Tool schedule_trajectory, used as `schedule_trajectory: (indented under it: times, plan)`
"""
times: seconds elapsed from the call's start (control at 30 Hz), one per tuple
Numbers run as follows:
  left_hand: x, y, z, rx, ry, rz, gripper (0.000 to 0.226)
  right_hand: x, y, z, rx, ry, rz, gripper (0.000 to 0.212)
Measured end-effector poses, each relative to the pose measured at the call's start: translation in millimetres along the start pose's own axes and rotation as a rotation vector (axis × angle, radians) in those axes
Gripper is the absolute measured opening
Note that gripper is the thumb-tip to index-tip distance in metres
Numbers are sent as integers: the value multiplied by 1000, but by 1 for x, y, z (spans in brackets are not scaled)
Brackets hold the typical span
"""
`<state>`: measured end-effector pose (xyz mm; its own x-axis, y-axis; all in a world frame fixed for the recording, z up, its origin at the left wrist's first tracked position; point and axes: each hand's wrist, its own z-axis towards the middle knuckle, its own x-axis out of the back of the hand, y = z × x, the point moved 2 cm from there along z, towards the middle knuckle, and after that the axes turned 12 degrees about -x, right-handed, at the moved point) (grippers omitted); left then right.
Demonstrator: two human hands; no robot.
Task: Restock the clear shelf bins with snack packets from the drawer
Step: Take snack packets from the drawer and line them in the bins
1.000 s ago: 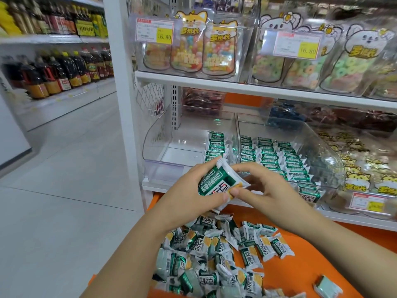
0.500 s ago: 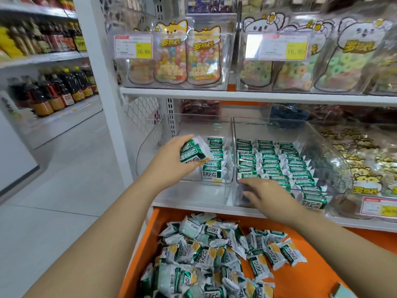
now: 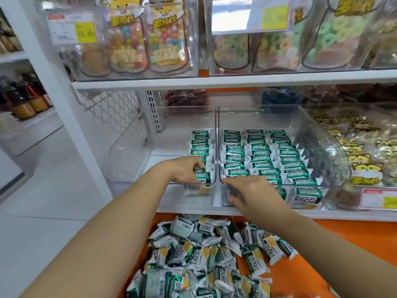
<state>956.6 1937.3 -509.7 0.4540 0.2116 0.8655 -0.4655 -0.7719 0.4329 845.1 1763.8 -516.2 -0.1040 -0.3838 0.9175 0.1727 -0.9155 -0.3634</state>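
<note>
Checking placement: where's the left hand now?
Head view, centre: the left hand holds packets at the front of the single row in the left clear bin.
</note>
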Motion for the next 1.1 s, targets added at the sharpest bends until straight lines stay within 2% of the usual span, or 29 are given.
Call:
schedule_trajectory:
  times: [0.1,0.17,0.27,0.4,0.5,0.63,0.67,0.73,0.8,0.83,0.93,1.0,1.1]
  plan:
    - [0,-4,4,33,-2,106,58,-2,1,2,2,5,0,43]
    - [5,-5,1,98,-45,197,65,-3,2,2,-3,2,-1,45]
    - [16,-5,-6,139,-83,169,64,-4,3,1,-2,-6,-5,48]
    - [19,-8,-13,124,-5,129,51,-3,3,0,23,2,-14,47]
    - [13,-5,-21,36,206,-29,46,-6,2,-4,54,42,-6,45]
    - [-9,6,-60,-200,738,2,19,-20,5,-20,193,348,67,30]
    - [-19,8,-74,-266,805,28,16,-26,4,-28,251,417,94,25]
    - [-40,6,-99,-379,790,110,14,-46,2,-43,341,428,128,19]
    - [-62,-6,-116,-462,681,195,17,-74,3,-52,335,289,108,15]
    - [-71,-14,-120,-471,606,233,19,-86,5,-55,271,161,90,15]
    - [-95,-47,-119,-326,380,244,18,-122,18,-59,-112,-381,62,28]
    - [-110,-75,-118,-216,269,215,19,-147,29,-66,-269,-666,11,45]
    - [-133,-108,-121,-117,87,349,29,-173,36,-73,-338,-855,-5,64]
